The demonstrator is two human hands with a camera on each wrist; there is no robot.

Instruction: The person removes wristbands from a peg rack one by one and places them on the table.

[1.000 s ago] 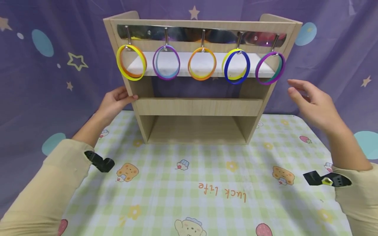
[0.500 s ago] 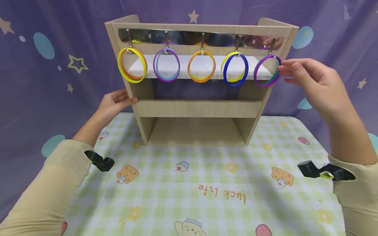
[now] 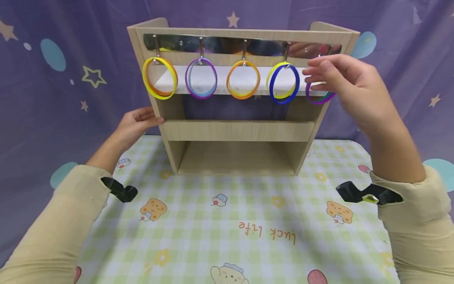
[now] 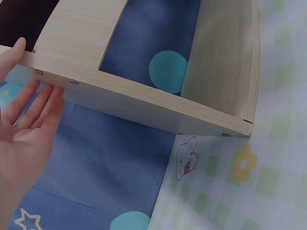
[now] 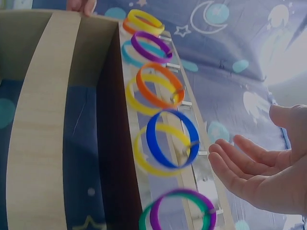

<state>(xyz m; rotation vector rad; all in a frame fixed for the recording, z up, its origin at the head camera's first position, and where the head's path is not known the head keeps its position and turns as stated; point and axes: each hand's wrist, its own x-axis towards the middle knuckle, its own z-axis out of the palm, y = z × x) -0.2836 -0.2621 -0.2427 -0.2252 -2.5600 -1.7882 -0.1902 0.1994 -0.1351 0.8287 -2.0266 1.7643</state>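
A wooden shelf unit (image 3: 235,130) stands at the back, with a metal hook strip (image 3: 221,45) along its top. Wristbands hang in pairs on the hooks: yellow (image 3: 175,77) with orange, purple (image 3: 186,79) with light blue, orange (image 3: 228,80) with yellow, dark blue (image 3: 271,85) with yellow, purple (image 5: 155,216) with green. My left hand (image 3: 136,123) grips the unit's left side panel, thumb at the front edge, fingers outside. My right hand (image 3: 356,85), fingers loosely bent and holding nothing, is before the rightmost hook, partly hiding its pair. The right wrist view shows it apart from the wristbands.
A white upper shelf (image 3: 227,81) lies behind the wristbands. Below are a crossbar and a lower compartment (image 3: 234,157). The table has a green checked cloth (image 3: 191,232), and a purple curtain (image 3: 88,31) hangs behind.
My right hand has risen and moved left, from beside the unit to the rightmost wristbands, then in front of them. The left hand keeps its place on the side panel.
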